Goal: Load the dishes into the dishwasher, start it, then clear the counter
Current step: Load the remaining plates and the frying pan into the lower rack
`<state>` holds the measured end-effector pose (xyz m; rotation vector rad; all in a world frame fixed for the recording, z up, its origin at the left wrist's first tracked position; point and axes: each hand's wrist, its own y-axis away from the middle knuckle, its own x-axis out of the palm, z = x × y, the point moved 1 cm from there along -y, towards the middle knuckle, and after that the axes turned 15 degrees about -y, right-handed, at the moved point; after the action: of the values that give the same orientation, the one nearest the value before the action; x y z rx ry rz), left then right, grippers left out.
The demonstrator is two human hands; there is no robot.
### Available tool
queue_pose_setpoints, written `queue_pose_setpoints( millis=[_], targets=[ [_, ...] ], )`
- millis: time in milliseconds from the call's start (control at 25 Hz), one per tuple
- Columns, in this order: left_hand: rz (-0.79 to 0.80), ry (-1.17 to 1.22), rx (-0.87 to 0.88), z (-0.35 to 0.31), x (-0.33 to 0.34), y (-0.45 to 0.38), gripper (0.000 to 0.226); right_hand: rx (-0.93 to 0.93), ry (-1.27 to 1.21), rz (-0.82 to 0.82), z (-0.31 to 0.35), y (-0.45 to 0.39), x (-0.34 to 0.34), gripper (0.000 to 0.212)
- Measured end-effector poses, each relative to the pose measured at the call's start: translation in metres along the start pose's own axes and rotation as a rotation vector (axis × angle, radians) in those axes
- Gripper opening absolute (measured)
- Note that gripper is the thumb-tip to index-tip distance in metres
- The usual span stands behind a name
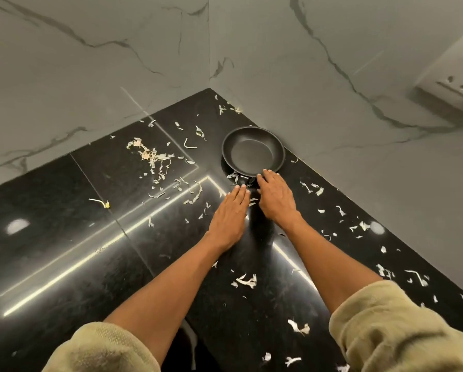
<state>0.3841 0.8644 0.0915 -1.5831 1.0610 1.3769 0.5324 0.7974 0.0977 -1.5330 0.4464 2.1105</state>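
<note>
A small black frying pan [253,153] sits empty in the far corner of the black counter [64,237], close to the right wall. Its short handle points toward me and lies mostly hidden between my hands. My right hand [276,198] lies flat with straight fingers, fingertips at the pan's near rim beside the handle. My left hand [230,213] lies flat on the counter just left of the handle, fingers straight. Neither hand holds anything.
Pale vegetable peelings [151,157] are scattered over the glossy counter, thickest left of the pan, with more bits along the right edge [415,275]. Grey marble walls [332,63] meet behind the pan. A white wall socket [455,84] is mounted at the upper right.
</note>
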Motion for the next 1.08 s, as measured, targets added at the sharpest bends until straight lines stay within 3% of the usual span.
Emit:
queue_pose_setpoints(
  millis=[320, 520, 720, 920, 1080],
  targets=[
    [-0.029, 0.082, -0.058, 0.029, 0.009, -0.011, 0.078, -0.051, 0.08, -0.002, -0.031, -0.044, 0.001, 0.018],
    [-0.062, 0.058, -0.102, 0.052, -0.001, -0.005, 0.082, -0.161, -0.048, -0.23, -0.041, -0.039, 0.008, 0.014],
    [-0.192, -0.033, -0.14, 0.064, -0.001, 0.004, 0.075, -0.333, -0.075, -0.457, -0.021, -0.022, -0.006, 0.027],
    [-0.304, -0.033, -0.067, 0.064, -0.015, 0.017, 0.073, -0.385, -0.121, -0.593, 0.01, 0.027, -0.03, 0.031],
    [-0.418, -0.038, 0.069, 0.059, -0.035, 0.031, 0.063, -0.346, -0.15, -0.658, 0.034, 0.078, -0.035, 0.018]
  ],
)
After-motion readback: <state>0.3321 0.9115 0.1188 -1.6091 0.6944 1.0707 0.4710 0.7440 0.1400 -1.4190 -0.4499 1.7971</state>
